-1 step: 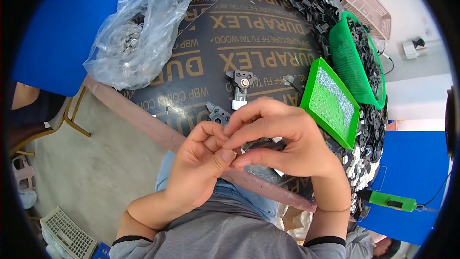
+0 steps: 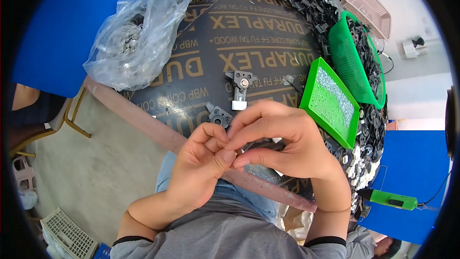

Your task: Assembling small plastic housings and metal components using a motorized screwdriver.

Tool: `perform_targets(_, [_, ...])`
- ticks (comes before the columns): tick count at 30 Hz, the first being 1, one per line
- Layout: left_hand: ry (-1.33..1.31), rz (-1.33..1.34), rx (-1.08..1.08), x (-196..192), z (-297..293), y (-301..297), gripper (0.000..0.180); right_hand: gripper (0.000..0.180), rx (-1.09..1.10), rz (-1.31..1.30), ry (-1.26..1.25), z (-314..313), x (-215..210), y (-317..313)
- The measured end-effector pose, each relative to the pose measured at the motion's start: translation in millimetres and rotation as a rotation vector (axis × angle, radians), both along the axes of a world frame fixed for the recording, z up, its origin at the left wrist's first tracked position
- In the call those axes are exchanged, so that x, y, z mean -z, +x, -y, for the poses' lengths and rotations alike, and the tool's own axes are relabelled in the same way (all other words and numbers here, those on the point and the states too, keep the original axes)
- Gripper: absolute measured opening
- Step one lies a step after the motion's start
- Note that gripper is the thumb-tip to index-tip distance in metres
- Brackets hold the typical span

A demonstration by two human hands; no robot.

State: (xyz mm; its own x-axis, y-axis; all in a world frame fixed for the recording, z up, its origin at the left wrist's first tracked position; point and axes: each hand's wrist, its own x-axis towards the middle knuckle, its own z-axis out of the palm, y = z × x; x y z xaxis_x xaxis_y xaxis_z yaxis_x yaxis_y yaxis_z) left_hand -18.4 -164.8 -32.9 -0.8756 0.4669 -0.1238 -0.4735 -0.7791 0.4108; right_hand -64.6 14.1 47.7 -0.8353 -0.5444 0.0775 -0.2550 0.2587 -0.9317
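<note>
My left hand is closed in a pinch, thumb against fingers, at the table's near edge. Facing it, my right hand has its fingertips and thumb curled to the same spot, touching the left fingers. Whatever small piece sits between them is covered by the fingertips. Just beyond the hands lies a dark grey plastic housing with a round metal centre and a white end block. Closer in, a second dark grey housing with an open round hole is partly hidden by my fingers. More parts show beneath my right hand.
A green tray of small metal pieces stands right, beside a green basket of black parts. Black parts are heaped at the back, white pieces at right. A clear plastic bag lies back left; a green electric screwdriver hangs right.
Both hands stay in nearly the same place. The right fingers have shifted slightly, and a shiny glint seen between the fingertips earlier is now covered.
</note>
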Motion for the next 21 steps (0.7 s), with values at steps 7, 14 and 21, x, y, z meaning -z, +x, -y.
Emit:
perform_targets(7, [-0.492,-0.141,-0.038,-13.0,17.7,6.1,0.027,0.011,0.354,0.185,0.118,0.9,7.9,-5.0])
perform_targets(14, [-1.691,-0.902,-0.359,-1.4,31.2,-7.6,0.052,0.011,0.209,-0.203,0.290,17.3,40.2,-8.6])
perform_targets(21, [-1.725,-0.968,-0.339,1.4,24.6,-5.3,0.053,0.021,0.444,-0.262,0.198,15.2,29.5,5.1])
